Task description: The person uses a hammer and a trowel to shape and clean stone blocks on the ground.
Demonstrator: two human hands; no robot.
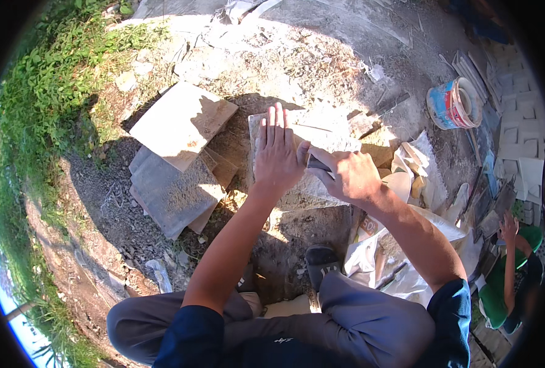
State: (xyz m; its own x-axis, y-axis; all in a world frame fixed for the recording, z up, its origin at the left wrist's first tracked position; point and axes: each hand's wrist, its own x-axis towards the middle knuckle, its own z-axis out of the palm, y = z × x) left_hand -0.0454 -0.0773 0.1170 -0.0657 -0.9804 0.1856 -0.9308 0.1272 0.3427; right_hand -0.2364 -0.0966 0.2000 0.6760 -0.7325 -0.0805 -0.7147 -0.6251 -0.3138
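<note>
In front of my knees lies a pale, dusty slab (331, 126), partly in sunlight. My left hand (278, 156) rests flat on its left part, fingers stretched out and pointing away from me. Close beside its thumb, my right hand (353, 175) is closed round a small dark grey block-like piece (317, 163) on the slab. My right fingers and thumb cover much of that piece, so its exact kind does not show.
Left of the slab, a pale square tile (177, 122) lies over several grey tiles (171, 190). Broken pieces (417, 162) and plastic sacks (407, 251) lie to the right. A bucket (450, 104) stands farther off. Another person's hand (508, 228) shows at far right.
</note>
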